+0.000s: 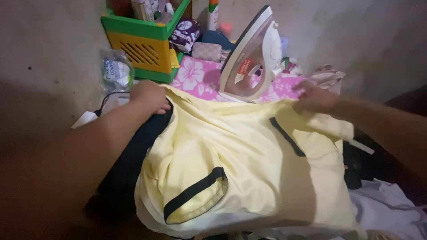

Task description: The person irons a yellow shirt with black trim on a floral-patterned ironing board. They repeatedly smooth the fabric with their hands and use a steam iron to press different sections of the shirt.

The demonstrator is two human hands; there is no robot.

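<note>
Both hands, the left hand [149, 96] and right hand [315, 98], pinch the yellow shirt's [240, 169] far edge, apparently half spread, with the iron [251, 55] upright between them.

Pale yellow shirt [249, 164], black-trimmed, lies spread flat, slightly rumpled.

The shirt [240, 164] lies spread in front, the iron [251, 55] standing upright behind it, the crate [142, 42] behind to the left, a folded cloth [387, 209] on its right.
</note>
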